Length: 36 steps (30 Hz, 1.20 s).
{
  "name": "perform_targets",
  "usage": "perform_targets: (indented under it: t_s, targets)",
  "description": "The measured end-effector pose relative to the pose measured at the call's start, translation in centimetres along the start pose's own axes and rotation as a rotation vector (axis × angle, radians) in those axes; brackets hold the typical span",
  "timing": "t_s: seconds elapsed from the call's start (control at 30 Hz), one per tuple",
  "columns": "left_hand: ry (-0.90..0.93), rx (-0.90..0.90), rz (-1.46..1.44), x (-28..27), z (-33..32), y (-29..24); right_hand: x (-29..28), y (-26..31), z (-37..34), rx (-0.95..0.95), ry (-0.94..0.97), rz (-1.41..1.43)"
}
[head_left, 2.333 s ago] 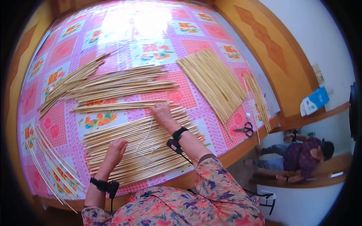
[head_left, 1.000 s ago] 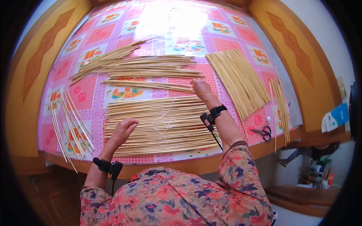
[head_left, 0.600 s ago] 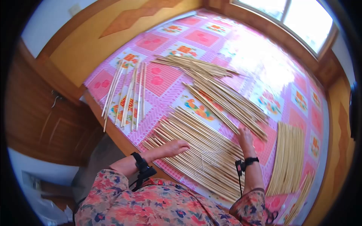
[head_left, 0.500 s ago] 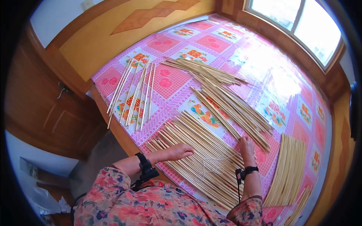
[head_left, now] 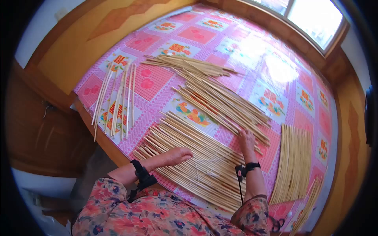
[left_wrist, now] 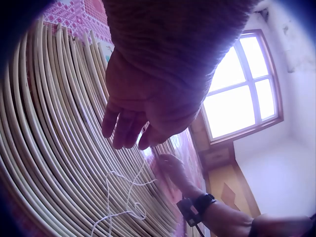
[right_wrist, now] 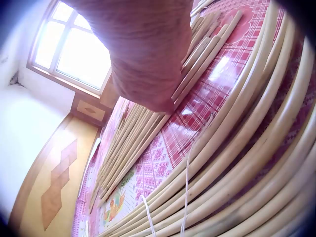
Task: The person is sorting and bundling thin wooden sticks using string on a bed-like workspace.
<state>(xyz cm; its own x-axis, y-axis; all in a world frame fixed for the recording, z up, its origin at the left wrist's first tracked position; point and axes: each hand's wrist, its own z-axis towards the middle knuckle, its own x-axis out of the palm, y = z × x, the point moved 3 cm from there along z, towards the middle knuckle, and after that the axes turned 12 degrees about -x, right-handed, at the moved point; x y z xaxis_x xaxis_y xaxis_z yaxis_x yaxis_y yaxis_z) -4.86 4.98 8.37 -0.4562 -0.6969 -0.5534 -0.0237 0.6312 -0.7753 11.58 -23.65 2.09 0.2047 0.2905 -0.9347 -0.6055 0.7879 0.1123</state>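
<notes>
Pale wooden sticks lie side by side in a row (head_left: 179, 131) in front of the person, with loose white string (head_left: 195, 175) across them. Above this row the left hand (head_left: 173, 156) hovers, its fingers loosely bent; the left wrist view shows them holding nothing over the sticks, with the string (left_wrist: 133, 215) below. The right hand (head_left: 247, 142) is at the near end of a few separate sticks (head_left: 210, 113), its fingers curled on them. In the right wrist view, the hand (right_wrist: 148, 59) hides its own fingertips, and the sticks (right_wrist: 136, 136) run out from under it.
Beyond lie a long stick pile (head_left: 232, 100) and a fanned bunch (head_left: 189, 65). Thin sticks (head_left: 118, 100) spread at the left. At the right are a flat stick panel (head_left: 292, 165), a narrow bunch (head_left: 309, 202) and partly visible scissors (head_left: 277, 224). A wooden edge (head_left: 102, 143) borders the patterned cover.
The head view has swung left, bringing the door and window into sight. The right hand has gone from the sticks' middle to their end, and these sticks now lie closer to the long pile.
</notes>
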Motion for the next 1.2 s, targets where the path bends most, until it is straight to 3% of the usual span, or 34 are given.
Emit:
perform_targets:
  t_s: [0.1,0.2,0.83,1.03,1.1,1.2]
  targets:
    - [0.034,0.006,0.009,0.5,0.3,-0.1,-1.4,1.2,0.2,-0.068,-0.121,-0.094]
    - [0.025,-0.018,0.020,0.4,0.5,-0.9,-1.6,1.8,-0.2,-0.058,0.060,-0.008]
    - [0.010,-0.013,-0.056,0.5,3.2,0.2,-0.3,-0.1,0.0,0.006,0.136,0.045]
    - [-0.146,0.052,0.062,-1.0,5.9,1.4,-1.2,0.7,0.4,-0.032,0.138,0.048]
    - [-0.413,0.193,0.327,-2.0,6.8,1.1,-1.3,1.1,0.9,-0.063,0.108,0.069]
    - [-0.401,0.166,0.395,-1.7,8.1,1.2,-0.7,1.5,1.6,-0.087,0.032,0.054]
